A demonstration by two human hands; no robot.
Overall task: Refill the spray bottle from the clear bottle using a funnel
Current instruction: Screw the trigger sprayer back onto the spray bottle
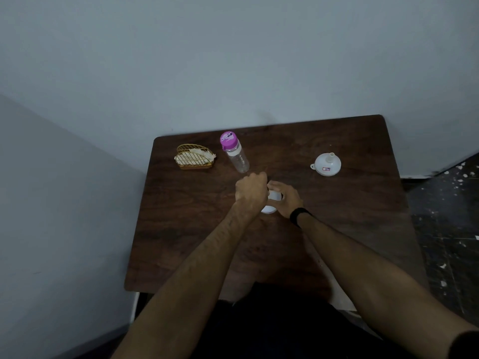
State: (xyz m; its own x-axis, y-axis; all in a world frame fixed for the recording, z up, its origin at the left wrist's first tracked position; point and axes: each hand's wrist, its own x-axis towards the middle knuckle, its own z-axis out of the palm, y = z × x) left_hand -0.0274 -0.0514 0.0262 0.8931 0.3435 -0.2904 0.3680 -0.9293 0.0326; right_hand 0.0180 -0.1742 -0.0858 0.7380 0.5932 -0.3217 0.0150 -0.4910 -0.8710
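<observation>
Presently I log both hands, left hand (251, 189) and right hand (284, 200), gripping the white spray bottle (272, 200) mid-table (181, 229), clear bottle (237, 158) just beyond it, funnel (327, 165) far right of it.

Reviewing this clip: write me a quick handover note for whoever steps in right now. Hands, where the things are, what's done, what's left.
Left hand: curled over the top of the white spray bottle at table centre, gripping it.
Right hand: wrapped round the same bottle's body.
Clear bottle: upright at the back, pink cap still on.
Funnel: upside down, back right of the table, untouched.
Done: nothing poured; whether the spray top is loosened is hidden.
Left: take off the spray top, seat the funnel, uncap the clear bottle, pour, close up.
</observation>
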